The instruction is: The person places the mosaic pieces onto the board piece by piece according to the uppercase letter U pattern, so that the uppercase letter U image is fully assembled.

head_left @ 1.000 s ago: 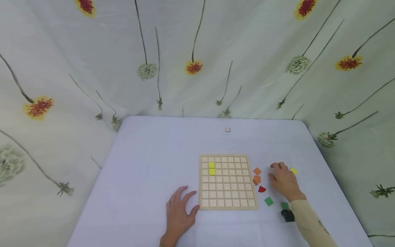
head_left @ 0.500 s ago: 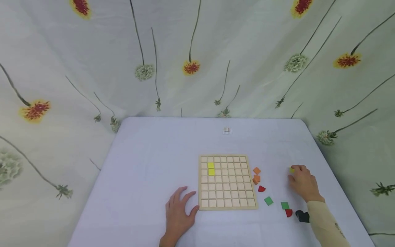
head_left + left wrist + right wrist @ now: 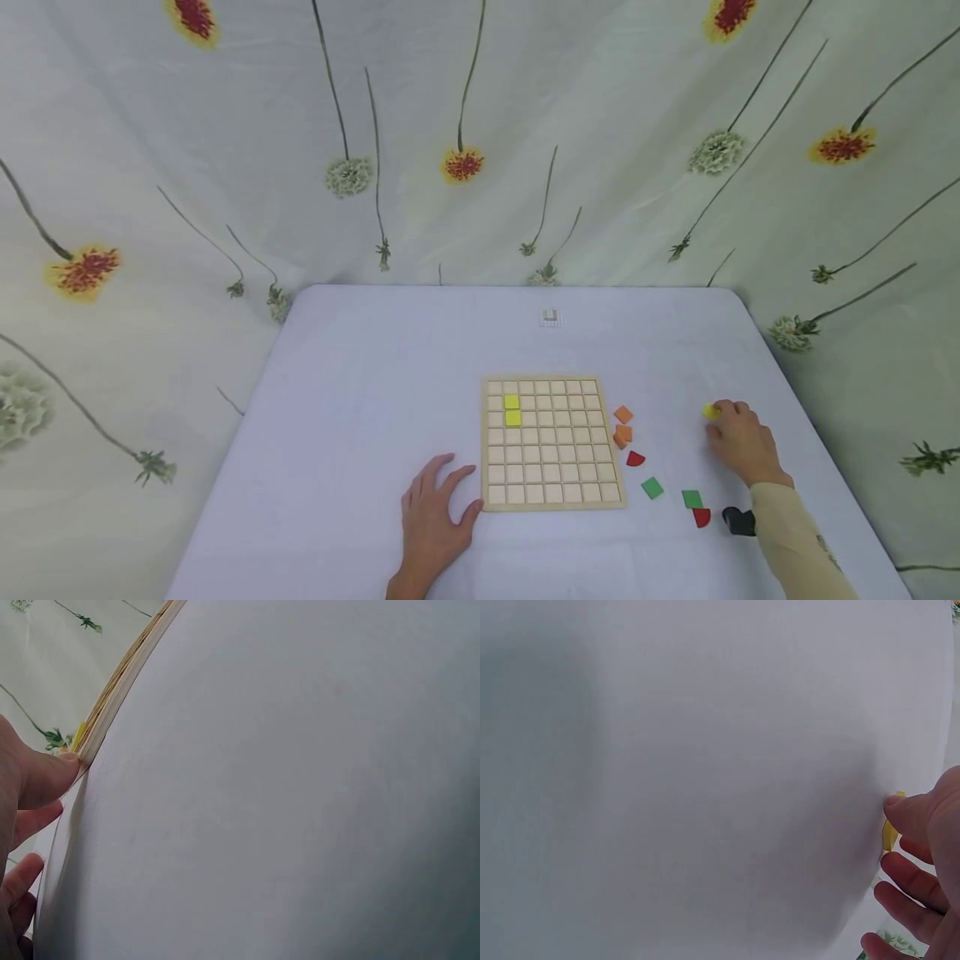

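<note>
A square wooden grid board [image 3: 555,510] lies on the table, with two yellow square tiles [image 3: 512,410] in its second column. At its lower left corner my left hand [image 3: 437,521] rests with spread fingers, the thumb tip against the board edge [image 3: 112,694]. My right hand [image 3: 746,442] is well to the right of the board and pinches another yellow tile [image 3: 709,411] between thumb and fingers. In the right wrist view that yellow tile [image 3: 890,835] shows partly behind the thumb [image 3: 909,814], tilted up at the table surface.
Orange tiles [image 3: 623,414], a red wedge-shaped tile [image 3: 635,459] and a green square tile [image 3: 652,487] lie right of the board. Nearer the right sleeve are a second green tile [image 3: 692,499], another red wedge [image 3: 702,517] and a black wrist camera [image 3: 738,521]. A small patterned card [image 3: 551,317] lies at the back.
My right hand has moved right from beside the orange tiles to the loose yellow tile and taken hold of it. The left hand has stayed at the board corner.
</note>
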`<state>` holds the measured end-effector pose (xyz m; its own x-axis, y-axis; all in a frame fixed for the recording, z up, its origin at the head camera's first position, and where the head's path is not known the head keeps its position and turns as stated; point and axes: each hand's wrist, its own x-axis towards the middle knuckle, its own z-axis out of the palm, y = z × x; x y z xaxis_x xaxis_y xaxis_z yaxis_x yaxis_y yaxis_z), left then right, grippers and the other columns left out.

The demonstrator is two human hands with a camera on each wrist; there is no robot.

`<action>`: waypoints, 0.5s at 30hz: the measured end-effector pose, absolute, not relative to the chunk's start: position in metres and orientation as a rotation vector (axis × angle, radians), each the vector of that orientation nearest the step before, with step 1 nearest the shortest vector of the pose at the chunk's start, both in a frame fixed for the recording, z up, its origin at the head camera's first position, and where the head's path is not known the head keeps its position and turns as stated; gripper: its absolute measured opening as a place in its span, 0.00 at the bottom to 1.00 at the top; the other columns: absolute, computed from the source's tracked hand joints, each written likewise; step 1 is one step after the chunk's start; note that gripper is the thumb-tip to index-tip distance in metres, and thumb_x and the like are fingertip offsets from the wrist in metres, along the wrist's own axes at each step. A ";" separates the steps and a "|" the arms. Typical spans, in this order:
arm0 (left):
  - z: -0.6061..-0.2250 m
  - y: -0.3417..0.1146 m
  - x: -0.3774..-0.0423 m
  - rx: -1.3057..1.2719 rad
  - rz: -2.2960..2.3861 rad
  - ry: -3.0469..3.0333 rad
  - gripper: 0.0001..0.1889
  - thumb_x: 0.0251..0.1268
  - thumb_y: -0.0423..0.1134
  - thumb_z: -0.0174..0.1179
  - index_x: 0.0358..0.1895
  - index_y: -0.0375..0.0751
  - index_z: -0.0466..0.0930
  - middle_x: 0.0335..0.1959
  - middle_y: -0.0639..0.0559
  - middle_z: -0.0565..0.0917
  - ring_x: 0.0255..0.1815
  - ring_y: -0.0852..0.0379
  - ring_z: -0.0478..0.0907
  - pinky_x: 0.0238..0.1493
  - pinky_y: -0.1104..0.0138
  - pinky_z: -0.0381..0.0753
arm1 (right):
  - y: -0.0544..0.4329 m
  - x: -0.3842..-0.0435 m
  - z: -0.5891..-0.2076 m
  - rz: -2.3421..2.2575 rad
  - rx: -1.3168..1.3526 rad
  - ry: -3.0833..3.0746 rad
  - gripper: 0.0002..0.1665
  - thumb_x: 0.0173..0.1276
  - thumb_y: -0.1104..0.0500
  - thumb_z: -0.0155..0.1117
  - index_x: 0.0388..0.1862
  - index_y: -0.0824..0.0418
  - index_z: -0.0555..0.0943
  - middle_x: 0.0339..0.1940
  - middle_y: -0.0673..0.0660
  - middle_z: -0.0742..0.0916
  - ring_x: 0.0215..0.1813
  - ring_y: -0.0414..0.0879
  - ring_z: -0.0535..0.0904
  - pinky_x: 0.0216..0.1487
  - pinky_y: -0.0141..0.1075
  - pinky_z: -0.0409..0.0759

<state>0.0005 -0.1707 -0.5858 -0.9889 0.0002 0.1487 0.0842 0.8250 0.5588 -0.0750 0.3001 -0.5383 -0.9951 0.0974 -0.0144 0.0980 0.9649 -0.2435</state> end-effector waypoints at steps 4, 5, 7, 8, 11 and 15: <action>-0.584 -0.171 0.001 -0.061 -0.890 -2.873 0.25 0.53 0.48 0.74 0.57 0.60 0.83 0.69 0.50 0.73 0.72 0.44 0.66 0.65 0.41 0.65 | 0.299 -0.077 -0.541 -0.383 0.163 3.129 0.20 0.67 0.67 0.65 0.53 0.79 0.75 0.49 0.80 0.79 0.46 0.71 0.79 0.44 0.63 0.80; -0.584 -0.171 0.001 -0.059 -0.889 -2.877 0.25 0.53 0.48 0.74 0.57 0.60 0.83 0.69 0.50 0.72 0.73 0.44 0.66 0.66 0.41 0.65 | 0.299 -0.078 -0.542 -0.382 0.164 3.134 0.20 0.67 0.67 0.65 0.52 0.79 0.76 0.49 0.80 0.79 0.46 0.71 0.79 0.44 0.63 0.80; -0.584 -0.171 0.001 -0.056 -0.893 -2.880 0.25 0.53 0.49 0.74 0.57 0.60 0.83 0.70 0.50 0.72 0.73 0.44 0.66 0.66 0.40 0.65 | 0.298 -0.079 -0.543 -0.377 0.166 3.142 0.18 0.66 0.67 0.66 0.51 0.78 0.76 0.47 0.79 0.79 0.45 0.70 0.79 0.43 0.62 0.81; -0.585 -0.171 0.001 -0.056 -0.893 -2.881 0.25 0.53 0.49 0.74 0.57 0.60 0.83 0.70 0.50 0.72 0.73 0.44 0.66 0.66 0.40 0.65 | 0.298 -0.080 -0.543 -0.374 0.166 3.145 0.18 0.66 0.67 0.66 0.50 0.78 0.77 0.47 0.79 0.79 0.44 0.70 0.79 0.42 0.61 0.81; -0.586 -0.171 0.001 -0.058 -0.891 -2.879 0.25 0.53 0.49 0.74 0.57 0.61 0.83 0.70 0.51 0.72 0.73 0.45 0.65 0.66 0.40 0.65 | 0.297 -0.082 -0.545 -0.363 0.177 3.148 0.17 0.65 0.68 0.67 0.49 0.78 0.77 0.45 0.77 0.80 0.44 0.69 0.79 0.41 0.60 0.81; -0.587 -0.171 0.001 -0.063 -0.878 -2.869 0.25 0.53 0.49 0.74 0.57 0.61 0.83 0.69 0.51 0.72 0.72 0.45 0.66 0.65 0.41 0.65 | 0.296 -0.085 -0.545 -0.338 0.178 3.148 0.16 0.65 0.68 0.67 0.48 0.78 0.77 0.44 0.77 0.80 0.43 0.69 0.79 0.41 0.60 0.80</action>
<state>0.0007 -0.1708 -0.5872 -0.9892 -0.0009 0.1465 0.0812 0.8288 0.5537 -0.0846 0.2957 -0.5450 -0.9933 0.1145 0.0178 0.1082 0.9710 -0.2131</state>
